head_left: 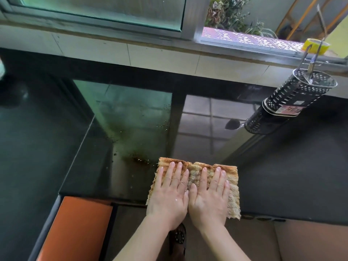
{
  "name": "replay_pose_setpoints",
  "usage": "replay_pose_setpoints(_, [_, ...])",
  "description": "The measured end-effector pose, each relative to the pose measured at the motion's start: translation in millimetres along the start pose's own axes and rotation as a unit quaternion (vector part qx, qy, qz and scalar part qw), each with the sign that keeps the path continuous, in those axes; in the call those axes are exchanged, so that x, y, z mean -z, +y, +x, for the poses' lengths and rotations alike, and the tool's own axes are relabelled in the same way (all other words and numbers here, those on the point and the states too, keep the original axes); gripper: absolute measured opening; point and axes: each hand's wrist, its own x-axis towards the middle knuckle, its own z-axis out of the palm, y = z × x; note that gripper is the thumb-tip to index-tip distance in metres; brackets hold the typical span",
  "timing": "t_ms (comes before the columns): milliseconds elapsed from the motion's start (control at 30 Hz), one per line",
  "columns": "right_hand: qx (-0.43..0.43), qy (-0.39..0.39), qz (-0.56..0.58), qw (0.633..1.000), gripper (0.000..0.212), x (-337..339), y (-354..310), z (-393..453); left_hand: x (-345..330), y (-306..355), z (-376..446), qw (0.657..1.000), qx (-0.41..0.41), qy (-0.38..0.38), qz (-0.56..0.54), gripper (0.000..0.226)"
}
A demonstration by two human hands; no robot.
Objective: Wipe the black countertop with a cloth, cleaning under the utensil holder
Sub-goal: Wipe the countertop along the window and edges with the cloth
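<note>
A tan, worn cloth (232,187) lies flat on the glossy black countertop (282,176), at its front edge. My left hand (170,196) and my right hand (210,198) press palm-down on the cloth side by side, fingers spread and pointing away from me. Brown grime and crumbs (139,159) sit on the counter just beyond the cloth's far left corner. The perforated metal utensil holder (295,93) stands at the back right of the counter, far from both hands, with a couple of utensils in it.
A tiled backsplash (160,57) and a window sill run along the back. A yellow tape roll (315,46) rests on the sill at the right. An orange cabinet front (75,230) is below the counter at the left. My sandalled foot (178,240) is on the floor.
</note>
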Motion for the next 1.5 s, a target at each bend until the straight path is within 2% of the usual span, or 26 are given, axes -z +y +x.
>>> replay_pose_setpoints(233, [0.011, -0.011, 0.011, 1.0, 0.067, -4, -41, -8, -13, -41, -14, 0.998, 0.014, 0.047, -0.04, 0.063])
replay_pose_setpoints(533, [0.035, -0.009, 0.031, 0.999, 0.066, -5, -88, -2, -14, -88, -21, 0.996, 0.039, 0.076, -0.012, 0.06])
replay_pose_setpoints(833, [0.03, -0.017, 0.041, 0.999, 0.064, -7, -101, 11, -4, -99, -8, 0.998, 0.055, 0.016, -0.005, 0.066])
replay_pose_setpoints(1133, [0.003, -0.061, 0.042, 0.997, 0.066, -2, -105, 56, 33, -101, 35, 0.998, 0.058, -0.033, 0.02, 0.062])
replay_pose_setpoints(1300, [0.001, -0.123, 0.044, 0.991, 0.07, 15, -110, 90, 44, -107, 67, 0.997, 0.062, -0.033, 0.018, 0.062])
replay_pose_setpoints(1500, [-0.004, -0.138, 0.028, 0.99, 0.07, 21, -116, 129, 56, -116, 103, 0.997, 0.069, -0.03, 0.026, 0.062])
